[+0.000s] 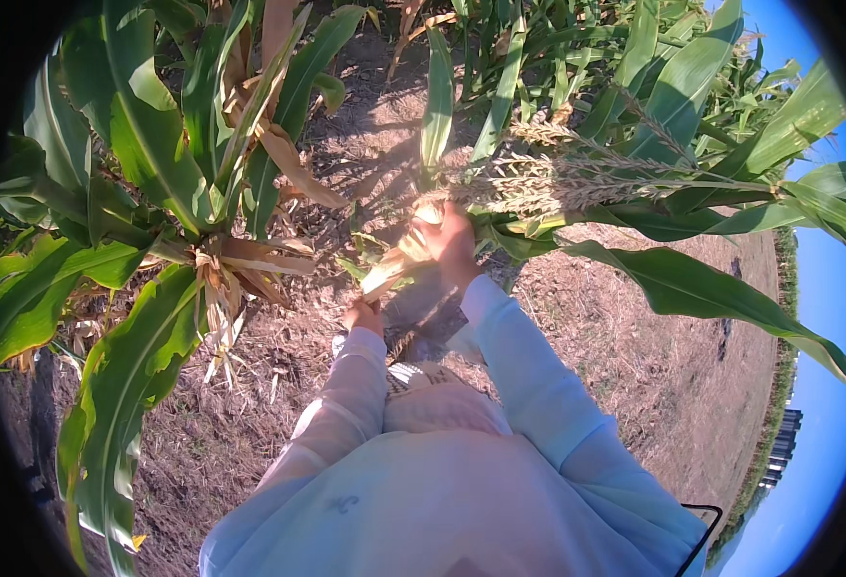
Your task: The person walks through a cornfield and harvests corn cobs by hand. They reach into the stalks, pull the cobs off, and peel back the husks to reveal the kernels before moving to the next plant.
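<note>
An ear of corn (pixel 429 213) partly wrapped in dry, pale husk lies between my hands, in front of my body. My right hand (pixel 452 241) grips the ear at its upper part, close to a corn stalk. Lower and to the left, my left hand (pixel 364 316) is closed on the pale corn husk (pixel 392 272), which stretches down from the ear. Bright glare blurs the fingers and the kernels. Right beside my right hand are a leaning corn stalk and its dry tassel (pixel 553 177).
At the left stands a corn plant with broad green leaves (pixel 134 137) and dry brown leaves (pixel 250 263). A long green leaf (pixel 711 299) reaches out at the right. Dry ground (pixel 610 346) with straw litter lies around me, and more corn grows at the top.
</note>
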Tool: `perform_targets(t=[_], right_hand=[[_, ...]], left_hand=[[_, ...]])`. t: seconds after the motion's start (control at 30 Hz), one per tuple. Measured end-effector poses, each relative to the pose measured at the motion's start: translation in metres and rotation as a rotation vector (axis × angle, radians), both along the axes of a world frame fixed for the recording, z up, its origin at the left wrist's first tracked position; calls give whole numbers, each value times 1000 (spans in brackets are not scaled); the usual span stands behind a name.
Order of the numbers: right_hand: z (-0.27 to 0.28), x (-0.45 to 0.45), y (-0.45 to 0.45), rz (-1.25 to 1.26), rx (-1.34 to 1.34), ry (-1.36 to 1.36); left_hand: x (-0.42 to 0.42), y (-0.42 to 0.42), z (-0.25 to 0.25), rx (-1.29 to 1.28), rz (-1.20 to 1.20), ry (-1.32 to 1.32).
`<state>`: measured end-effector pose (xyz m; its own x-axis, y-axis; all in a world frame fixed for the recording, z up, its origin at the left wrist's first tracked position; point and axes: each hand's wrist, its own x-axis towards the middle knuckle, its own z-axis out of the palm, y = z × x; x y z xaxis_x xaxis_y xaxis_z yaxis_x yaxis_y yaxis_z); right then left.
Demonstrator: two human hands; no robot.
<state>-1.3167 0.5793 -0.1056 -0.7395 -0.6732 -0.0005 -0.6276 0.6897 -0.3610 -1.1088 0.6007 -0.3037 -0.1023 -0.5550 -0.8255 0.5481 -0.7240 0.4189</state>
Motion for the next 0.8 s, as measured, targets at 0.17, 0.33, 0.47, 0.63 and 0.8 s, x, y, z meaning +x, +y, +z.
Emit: perform_targets(t=[0.17, 0.33, 0.47, 0.63, 0.8], right_hand=[[8, -73, 34, -32, -199, -296], [-7, -1, -17, 162, -241, -130], [3, 10, -21, 265, -282, -120], [-2, -20, -14, 576, -306, 9], [37, -16, -2, 496, 11, 280]], left_hand=[[143, 18, -143, 340, -73, -241], [60, -70, 2, -78, -921, -669], [-11, -94, 176, -1333, -410, -1038], [-64, -96, 192, -2208, -594, -1000], [-126, -116, 152, -2354, -1023, -2008]])
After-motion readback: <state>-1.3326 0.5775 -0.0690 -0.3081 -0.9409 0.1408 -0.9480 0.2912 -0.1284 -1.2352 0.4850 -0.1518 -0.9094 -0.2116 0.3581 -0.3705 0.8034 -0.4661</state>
